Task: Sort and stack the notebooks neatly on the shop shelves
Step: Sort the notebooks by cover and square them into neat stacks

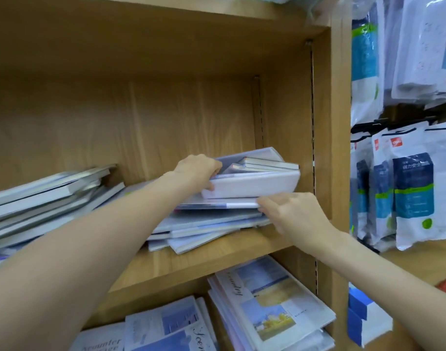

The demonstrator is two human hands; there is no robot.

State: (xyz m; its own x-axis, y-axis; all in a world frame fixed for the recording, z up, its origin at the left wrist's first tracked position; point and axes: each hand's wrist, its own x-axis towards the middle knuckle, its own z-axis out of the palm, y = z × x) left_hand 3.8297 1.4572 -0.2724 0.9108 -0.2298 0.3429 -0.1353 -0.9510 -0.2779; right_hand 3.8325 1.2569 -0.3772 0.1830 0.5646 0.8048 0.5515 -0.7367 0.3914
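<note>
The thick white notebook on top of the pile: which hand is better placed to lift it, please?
Left. The left hand already grips the thick white notebook at its end; the right hand touches thinner notebooks beneath.

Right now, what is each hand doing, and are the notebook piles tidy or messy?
left hand: grips the thick white notebook's left end.
right hand: fingers on the right edge of a thin notebook just below.
thick white notebook: on top of the right pile, slightly tilted.
right pile: messy, fanned out.
left pile: slanted, uneven.
lower-shelf notebooks: lying flat, overlapping.
hanging packets: hanging on hooks.
</note>
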